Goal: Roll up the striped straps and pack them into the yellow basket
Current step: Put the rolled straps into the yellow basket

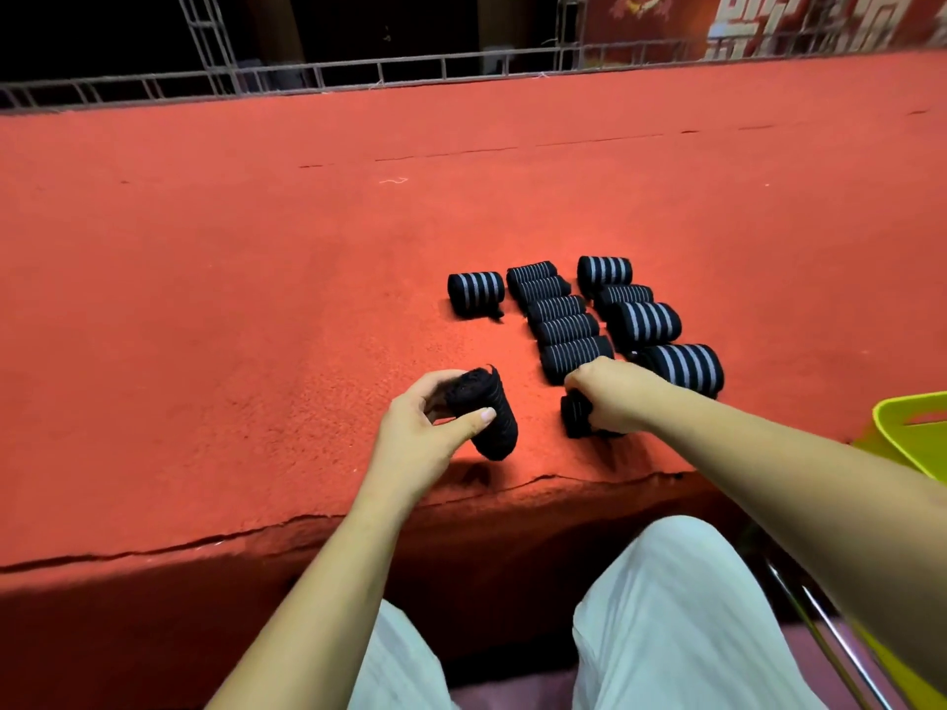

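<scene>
1. Striped straps [563, 320], black with pale bands, lie rolled up in columns on the red carpeted tabletop [256, 299].
2. A lone roll [475, 292] sits at the left. Next to it is a middle column [556, 307] of five rolls packed against each other, then a right column [648, 320] of four fatter rolls.
3. The person's left hand [425, 427] holds a dark roll [492, 417] tilted above the tabletop, with the thumb across its side and the fingers curled behind it.
4. The right hand [615, 394] is knuckles up, its fingers curled over a near roll [575, 417] that rests on the tabletop just in front of the middle column.
5. A corner of the yellow basket [889, 415] shows at the right edge, beyond the right forearm. Its inside is out of view.
6. White trousers [666, 607] cover the person's knees below the tabletop's front edge.
</scene>
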### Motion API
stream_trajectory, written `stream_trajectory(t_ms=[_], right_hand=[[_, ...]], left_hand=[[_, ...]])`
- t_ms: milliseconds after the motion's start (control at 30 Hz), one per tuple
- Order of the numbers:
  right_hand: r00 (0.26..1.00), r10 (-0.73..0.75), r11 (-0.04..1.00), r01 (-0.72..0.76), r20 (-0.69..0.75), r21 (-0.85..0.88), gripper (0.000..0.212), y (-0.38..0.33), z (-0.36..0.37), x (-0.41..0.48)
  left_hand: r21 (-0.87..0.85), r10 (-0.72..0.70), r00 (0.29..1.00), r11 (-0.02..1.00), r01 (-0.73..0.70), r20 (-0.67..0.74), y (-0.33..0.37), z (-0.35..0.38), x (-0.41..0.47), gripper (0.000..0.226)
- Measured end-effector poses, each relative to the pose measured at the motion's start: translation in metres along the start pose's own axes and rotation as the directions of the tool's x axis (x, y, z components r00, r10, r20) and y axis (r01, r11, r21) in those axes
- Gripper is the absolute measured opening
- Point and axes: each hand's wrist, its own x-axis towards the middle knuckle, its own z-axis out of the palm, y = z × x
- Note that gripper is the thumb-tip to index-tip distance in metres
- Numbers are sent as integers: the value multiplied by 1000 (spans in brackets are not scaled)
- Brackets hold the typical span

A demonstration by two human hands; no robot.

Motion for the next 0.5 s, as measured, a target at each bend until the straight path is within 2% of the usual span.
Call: stream_trajectory(t_ms=[67, 133, 200, 267, 333, 500], right_hand=[[991, 22, 989, -2, -131, 149, 18, 3, -2, -15], [966, 107, 899, 7, -236, 437, 26, 6, -14, -31], [947, 177, 709, 66, -269, 702, 36, 7, -30, -56], [916, 237, 489, 174, -323, 855, 39, 13, -41, -91], [884, 322, 323, 235, -340, 917, 42, 22, -49, -125], [731, 580, 209, 294, -361, 933, 40, 77, -59, -200]], left_hand=[[39, 18, 1000, 999, -18, 18, 10, 0, -3, 36], [90, 43, 999, 995, -46, 32, 22, 3, 0, 36], [125, 83, 995, 988, -89, 52, 40, 11, 2, 35], [132, 131, 986, 981, -144, 105, 64, 29, 6, 35], [116, 166, 974, 976, -185, 155, 87, 52, 10, 34], [43, 270, 919, 955, -294, 288, 138, 132, 21, 35]])
